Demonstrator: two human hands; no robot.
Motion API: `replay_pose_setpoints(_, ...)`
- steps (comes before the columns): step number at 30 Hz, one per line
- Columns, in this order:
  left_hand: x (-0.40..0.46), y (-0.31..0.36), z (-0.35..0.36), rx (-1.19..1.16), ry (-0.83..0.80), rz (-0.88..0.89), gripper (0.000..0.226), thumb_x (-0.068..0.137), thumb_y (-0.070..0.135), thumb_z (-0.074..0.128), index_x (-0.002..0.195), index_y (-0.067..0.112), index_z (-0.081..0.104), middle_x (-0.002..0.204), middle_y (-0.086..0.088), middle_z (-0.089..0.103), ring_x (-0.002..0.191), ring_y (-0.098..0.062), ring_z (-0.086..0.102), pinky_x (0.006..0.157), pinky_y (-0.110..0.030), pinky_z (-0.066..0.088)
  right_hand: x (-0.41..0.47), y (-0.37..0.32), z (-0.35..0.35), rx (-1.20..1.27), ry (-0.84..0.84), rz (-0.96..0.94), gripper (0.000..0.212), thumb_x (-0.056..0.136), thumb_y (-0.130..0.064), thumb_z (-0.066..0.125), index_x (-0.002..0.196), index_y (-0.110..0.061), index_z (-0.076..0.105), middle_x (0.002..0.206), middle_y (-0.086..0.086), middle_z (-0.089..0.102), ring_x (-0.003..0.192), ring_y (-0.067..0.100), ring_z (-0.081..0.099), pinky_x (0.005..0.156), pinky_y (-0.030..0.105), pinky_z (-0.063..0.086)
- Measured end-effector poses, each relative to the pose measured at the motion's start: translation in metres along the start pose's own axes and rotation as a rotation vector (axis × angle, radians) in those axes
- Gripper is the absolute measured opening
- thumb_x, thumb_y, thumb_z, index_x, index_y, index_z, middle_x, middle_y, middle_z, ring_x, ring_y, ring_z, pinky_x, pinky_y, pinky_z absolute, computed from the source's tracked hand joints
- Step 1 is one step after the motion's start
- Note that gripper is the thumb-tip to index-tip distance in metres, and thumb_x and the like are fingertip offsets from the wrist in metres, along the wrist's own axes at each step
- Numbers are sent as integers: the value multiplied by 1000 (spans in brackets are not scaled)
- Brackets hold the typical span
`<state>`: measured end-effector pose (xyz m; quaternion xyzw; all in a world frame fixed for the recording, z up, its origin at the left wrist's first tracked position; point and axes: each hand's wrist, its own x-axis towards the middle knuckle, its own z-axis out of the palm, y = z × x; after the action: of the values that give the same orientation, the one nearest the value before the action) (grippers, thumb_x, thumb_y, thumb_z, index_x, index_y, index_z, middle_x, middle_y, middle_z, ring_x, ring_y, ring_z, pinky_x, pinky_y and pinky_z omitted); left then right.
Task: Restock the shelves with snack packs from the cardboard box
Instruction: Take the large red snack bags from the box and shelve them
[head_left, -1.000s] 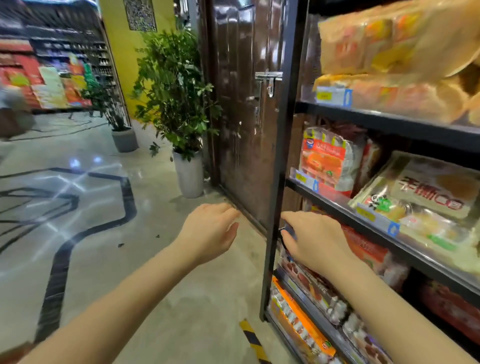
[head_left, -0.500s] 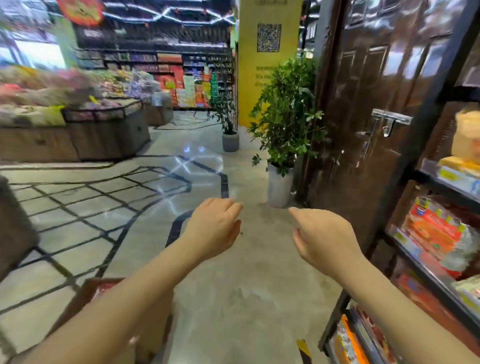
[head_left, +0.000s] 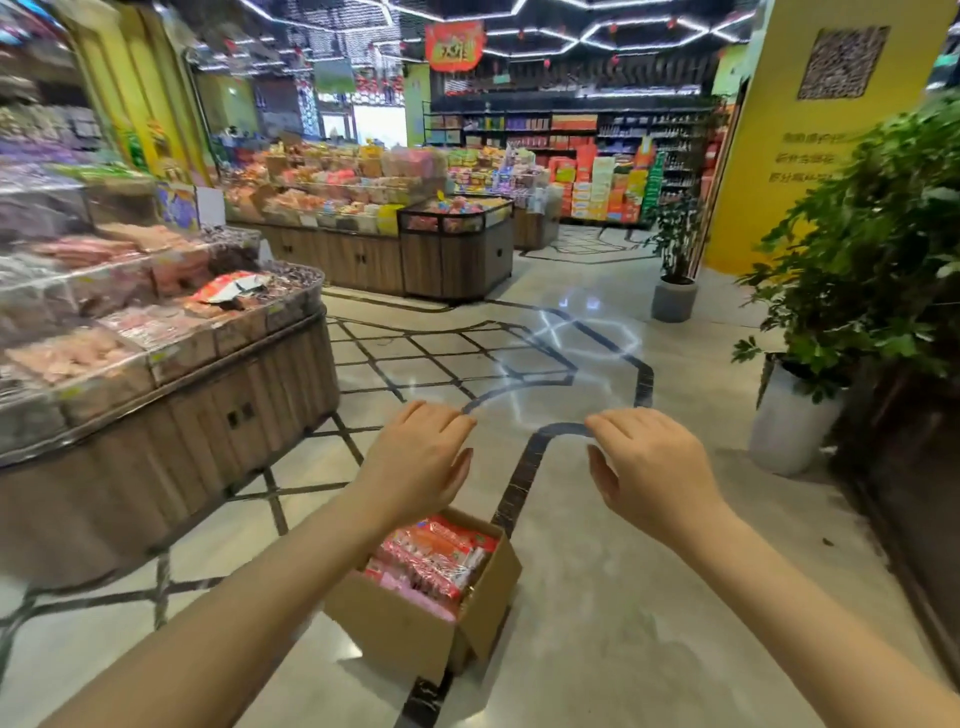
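Cardboard box (head_left: 415, 631) on floor (head_left: 597, 623), lowest centre, flaps open, straddling a black inlay line (head_left: 519, 483).
Filled with snack packs (head_left: 434, 558): red and pink wrappers, lying flat, level with the rim.

Left hand (head_left: 418, 462): held in the air over the box's far edge, palm down, fingers loosely bent, holding nothing, touching nothing.
Right hand (head_left: 649, 467): level with the left, well apart from it, right of the box, palm down, thumb spread, fingers loosely bent, holding nothing.
Both forearms bare, reaching in from the lower corners.

Left side: wooden display stand (head_left: 171, 441), slatted front, clear bins on top holding wrapped sweets, mostly pink and brown; blurred, labels unreadable. One red and white bag (head_left: 228, 286) lying loose on the top bins.

Right side: leafy plant (head_left: 872, 249) in a white pot (head_left: 792, 415), beside a dark wall edge.

Middle distance: polished grey floor with black line pattern and ceiling-light reflections. Second wooden stand (head_left: 363, 254) piled with bagged goods. Smaller plant (head_left: 675, 234) in a grey pot (head_left: 674, 300) by a yellow pillar (head_left: 810, 156) bearing a square code panel (head_left: 842, 62).

Far end: wall shelves (head_left: 571, 150) stocked with boxed goods, red cartons stacked below. Red hanging sign (head_left: 454, 45) under a dark ceiling with white zigzag light strips.
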<state>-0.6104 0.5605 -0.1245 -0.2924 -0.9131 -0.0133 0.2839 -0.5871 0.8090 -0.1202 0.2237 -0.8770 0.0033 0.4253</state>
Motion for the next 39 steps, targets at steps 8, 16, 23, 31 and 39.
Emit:
replay_pose_setpoints(8, -29, -145, -1, 109, -35, 3, 27, 76, 25, 68, 99, 12, 67, 94, -4, 69, 86, -20, 66, 82, -34, 51, 83, -77, 82, 26, -15, 5, 24, 62, -9, 80, 85, -8, 74, 80, 7, 74, 70, 24, 71, 65, 34, 57)
replay_pose_setpoints(16, -22, -249, 29, 100, -29, 3, 25, 76, 24, 70, 97, 11, 67, 92, -4, 70, 85, -21, 66, 80, -35, 53, 139, -117, 158, 21, -27, 10, 22, 65, -10, 80, 86, -7, 73, 81, 7, 74, 70, 24, 71, 65, 33, 56)
replay_pose_setpoints(23, 0, -312, 90, 36, -48, -52, 27, 81, 24, 64, 105, 11, 65, 97, -5, 68, 90, -23, 64, 84, -39, 51, 168, -116, 234, 41, -86, 24, 23, 65, -9, 80, 88, -7, 74, 82, 8, 74, 72, 23, 71, 65, 34, 58)
replay_pose_setpoints(31, 71, -383, 179, 19, -87, -19, 26, 85, 24, 59, 106, 10, 63, 98, -6, 68, 91, -24, 63, 85, -38, 49, 198, -72, 347, 29, -114, 110, 22, 68, -6, 77, 90, -6, 74, 87, 10, 74, 77, 24, 71, 66, 33, 57)
replay_pose_setpoints(39, 162, -436, 276, -83, -136, 32, 25, 81, 22, 65, 103, 11, 64, 94, -4, 69, 86, -24, 65, 80, -36, 51, 226, -19, 446, 4, -218, 250, 28, 67, -9, 78, 94, -7, 73, 92, 8, 73, 80, 23, 71, 65, 32, 58)
